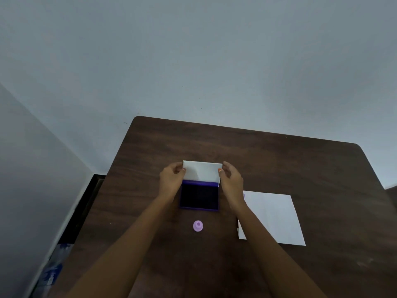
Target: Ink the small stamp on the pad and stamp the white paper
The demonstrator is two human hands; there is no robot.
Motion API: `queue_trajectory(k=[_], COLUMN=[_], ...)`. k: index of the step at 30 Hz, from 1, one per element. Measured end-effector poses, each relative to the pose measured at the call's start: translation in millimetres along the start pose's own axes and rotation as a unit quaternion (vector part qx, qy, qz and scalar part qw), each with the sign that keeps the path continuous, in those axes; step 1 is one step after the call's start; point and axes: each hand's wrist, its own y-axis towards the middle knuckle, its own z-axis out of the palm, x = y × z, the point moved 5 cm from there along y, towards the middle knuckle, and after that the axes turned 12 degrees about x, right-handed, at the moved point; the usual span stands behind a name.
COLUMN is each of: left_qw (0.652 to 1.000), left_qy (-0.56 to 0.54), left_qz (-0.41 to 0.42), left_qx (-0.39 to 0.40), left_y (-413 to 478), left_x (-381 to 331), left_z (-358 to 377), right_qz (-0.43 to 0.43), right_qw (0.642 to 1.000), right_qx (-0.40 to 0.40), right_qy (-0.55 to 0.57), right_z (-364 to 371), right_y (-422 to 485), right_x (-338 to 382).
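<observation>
A purple ink pad (199, 196) lies in the middle of the dark wooden table (279, 160), its dark inked surface showing. Its white lid (202, 171) stands raised at the far side. My left hand (171, 179) pinches the lid's left edge and my right hand (231, 179) holds its right edge. A small lilac stamp (197, 226) stands on the table just in front of the pad, untouched. The white paper (272, 218) lies flat to the right of the pad, partly under my right forearm.
Grey walls rise behind and to the left of the table. A dark gap runs along the table's left edge, with blue-and-white packaging (53, 269) on the floor there.
</observation>
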Motion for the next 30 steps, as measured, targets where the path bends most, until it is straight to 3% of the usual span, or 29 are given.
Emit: queue_trajectory(k=[10, 17, 30], left_qw=[0.994, 0.987, 0.927], left_qy=[0.063, 0.137, 0.357], left_qz=[0.092, 0.08, 0.099], left_qx=[0.004, 0.02, 0.059], left_y=[-52, -62, -70], left_x=[8, 37, 55], left_z=[-7, 4, 24], right_qz=[-0.071, -0.051, -0.048], right_qw=[0.992, 0.985, 0.947], right_qx=[-0.026, -0.009, 0.008], right_qy=[-0.098, -0.166, -0.317], right_z=[1, 13, 33], right_y=[-55, -69, -78], right_x=[-5, -28, -50])
